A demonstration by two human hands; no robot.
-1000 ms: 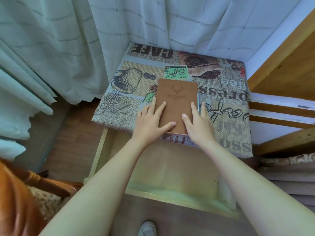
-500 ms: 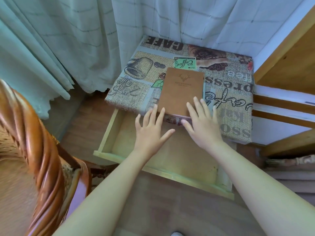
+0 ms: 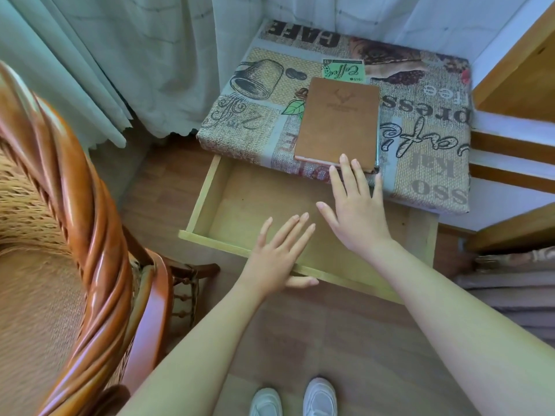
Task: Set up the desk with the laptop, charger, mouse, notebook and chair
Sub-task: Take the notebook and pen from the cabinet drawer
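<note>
I see one notebook point(image 3: 338, 121) on the desk point(image 3: 426, 151), one pulled-out drawer point(image 3: 210, 190) under my left hand point(image 3: 277, 256) and right hand point(image 3: 354, 211), fingers spread, gripping nothing, one wicker chair point(image 3: 90, 235) left

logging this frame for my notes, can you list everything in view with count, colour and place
notebook: 1, brown with a stamped deer head, lying flat on the desk near its front edge
desk: 1, covered in a beige and grey cafe-print cloth, upper right
drawer: 1, pale wood, pulled open below the desk front
chair: 1, orange-brown rattan, left
curtains: pale green and white, behind the desk and chair
wooden frame: 1, light brown, far right
shoes: 2, white, bottom edge
left hand: 1, flat on the drawer's front rim
right hand: 1, fingers straight, tips at the notebook's near edge
</note>
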